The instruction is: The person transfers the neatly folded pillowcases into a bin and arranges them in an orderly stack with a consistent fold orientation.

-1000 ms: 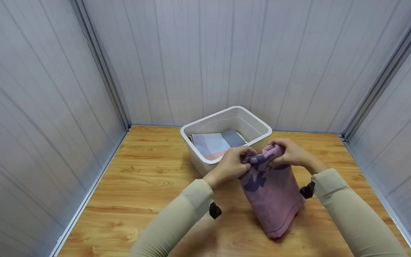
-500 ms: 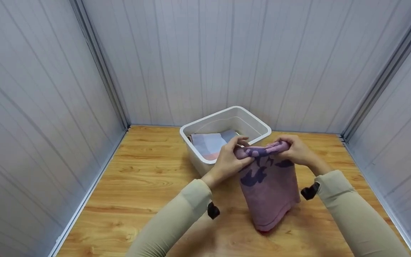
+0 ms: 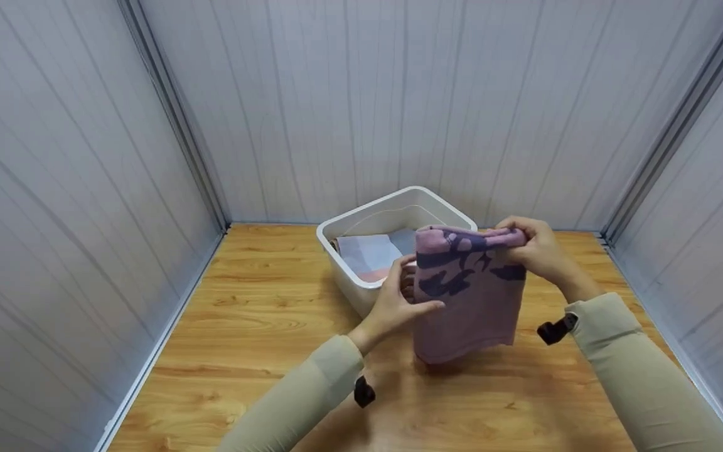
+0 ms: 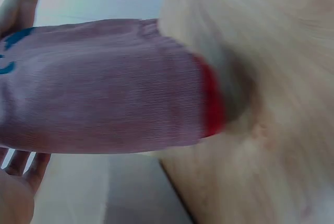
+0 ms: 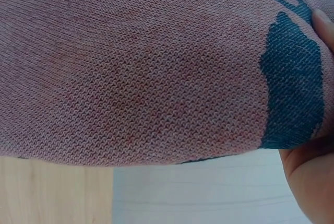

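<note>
A folded pink knit garment [image 3: 471, 307] with dark blue patches is held up above the wooden surface in front of the box. In the head view my right hand [image 3: 540, 251] grips its upper right corner. My left hand [image 3: 393, 307] is at its left edge, thumb across the front and fingers curled behind. Red fabric shows at the lower end of the garment [image 4: 115, 88] in the left wrist view, where the left fingers [image 4: 34, 169] reach behind it. Close up in the right wrist view, the garment [image 5: 146, 78] shows its knit texture, and the right hand [image 5: 308, 182] holds one end.
Behind the hands, a white plastic box [image 3: 339, 267] stands turned at an angle near the back wall. Folded cloth [image 3: 364, 251] in pale blue, grey and peach lies inside. Light panel walls [image 3: 311, 113] enclose the wooden surface [image 3: 255, 314] at the back and sides.
The garment has been raised and its lower end swung left, so it hangs straighter. My left hand has slid from the top edge down to its left side; my right hand has risen.
</note>
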